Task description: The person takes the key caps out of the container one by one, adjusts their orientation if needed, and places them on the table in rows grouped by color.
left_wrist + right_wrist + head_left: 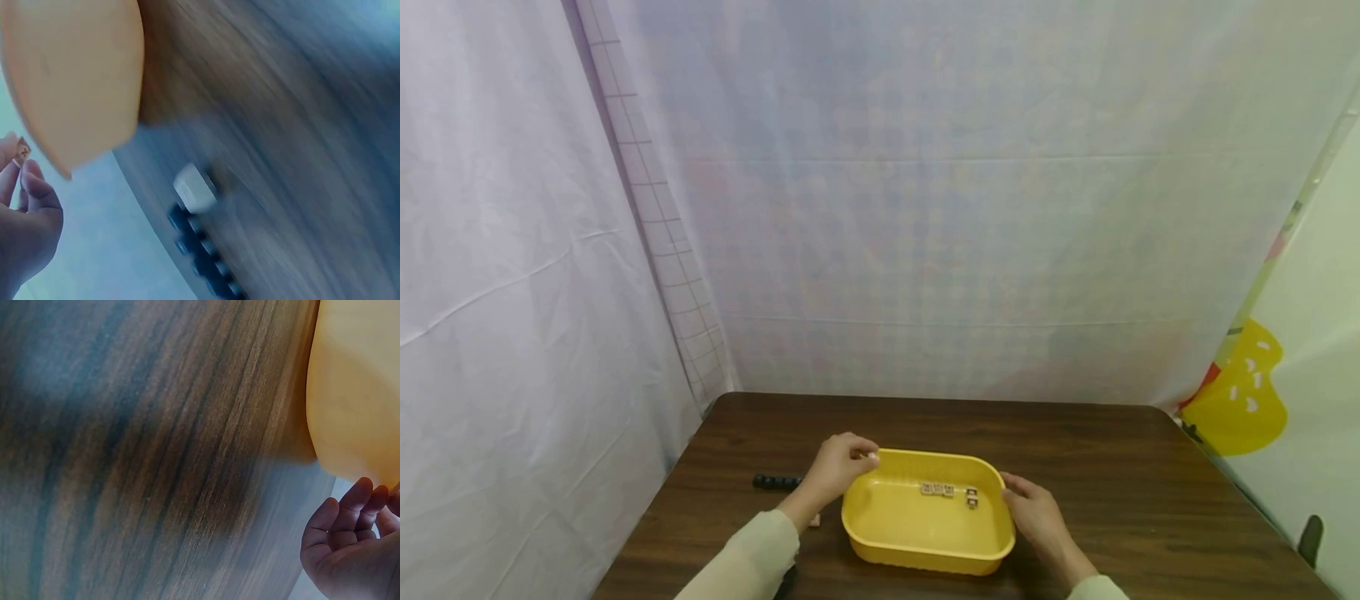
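Note:
In the head view a yellow plastic basin [925, 564] stands on the table. Over its left rim my left hand [837, 468] pinches a small pale block [23, 150] between thumb and fingertips; the fingers cover much of it. My right hand [1037, 515] grips the basin's right rim, and its curled fingers [356, 497] meet the basin's outer wall in the right wrist view. Inside the basin, small marked blocks [937, 490] lie in a row, with two more blocks [972, 498] to their right. Another pale block [195, 189] lies on the tabletop left of the basin.
A black segmented bar [777, 482] lies on the dark wooden table [1097, 467], left of the basin and partly behind my left hand. Pale curtains [940, 250] hang behind the table and to its left. A dark object, partly hidden, sits under my left forearm.

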Available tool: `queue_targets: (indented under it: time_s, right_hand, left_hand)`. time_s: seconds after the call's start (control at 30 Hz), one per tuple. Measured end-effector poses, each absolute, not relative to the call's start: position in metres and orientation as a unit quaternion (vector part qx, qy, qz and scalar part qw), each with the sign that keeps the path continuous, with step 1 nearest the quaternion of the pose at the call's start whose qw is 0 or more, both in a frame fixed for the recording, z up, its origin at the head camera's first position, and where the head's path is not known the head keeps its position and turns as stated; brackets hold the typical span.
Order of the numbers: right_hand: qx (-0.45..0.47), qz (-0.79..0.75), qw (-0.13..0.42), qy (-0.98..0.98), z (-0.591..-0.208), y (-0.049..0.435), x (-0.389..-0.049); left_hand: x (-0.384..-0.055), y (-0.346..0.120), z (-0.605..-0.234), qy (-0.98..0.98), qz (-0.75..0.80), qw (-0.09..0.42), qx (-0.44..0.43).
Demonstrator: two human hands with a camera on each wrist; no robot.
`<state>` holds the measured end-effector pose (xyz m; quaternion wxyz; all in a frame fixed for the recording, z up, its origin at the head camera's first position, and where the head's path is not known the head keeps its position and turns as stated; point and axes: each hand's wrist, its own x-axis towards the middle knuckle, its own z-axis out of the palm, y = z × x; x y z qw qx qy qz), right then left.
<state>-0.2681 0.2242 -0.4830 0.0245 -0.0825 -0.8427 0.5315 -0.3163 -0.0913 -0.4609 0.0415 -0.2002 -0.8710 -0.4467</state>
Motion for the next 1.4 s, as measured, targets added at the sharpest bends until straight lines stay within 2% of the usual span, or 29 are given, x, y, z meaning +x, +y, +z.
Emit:
queue_targets:
  time_s: [0.3, 0.47, 0.77, 1.0, 1.23, 1.4]
  right_hand:
    - [-0.087, 0.538, 0.017, -0.838, -0.482, 0.224, -0.269]
    - [-0.083, 0.544, 0.017, -0.835, -0.482, 0.225, -0.268]
    - [-0.084, 0.536, 0.015, -0.84, -0.481, 0.224, -0.268]
    - [-0.085, 0.537, 0.015, -0.839, -0.485, 0.226, -0.269]
    - [-0.084, 0.542, 0.014, -0.836, -0.484, 0.225, -0.269]
    - [-0.083, 0.543, 0.015, -0.835, -0.484, 0.224, -0.269]
  left_hand:
    - [-0.305, -0.145, -0.467, -0.879, -0.434, 0.084, -0.178]
    - [-0.295, -0.174, -0.481, -0.885, -0.427, 0.091, -0.165]
    - [-0.285, -0.201, -0.501, -0.892, -0.408, 0.049, -0.186]
    - [-0.284, -0.202, -0.508, -0.889, -0.413, 0.034, -0.193]
    - [-0.282, -0.2, -0.51, -0.882, -0.428, -0.01, -0.198]
    - [-0.282, -0.198, -0.512, -0.882, -0.423, -0.008, -0.207]
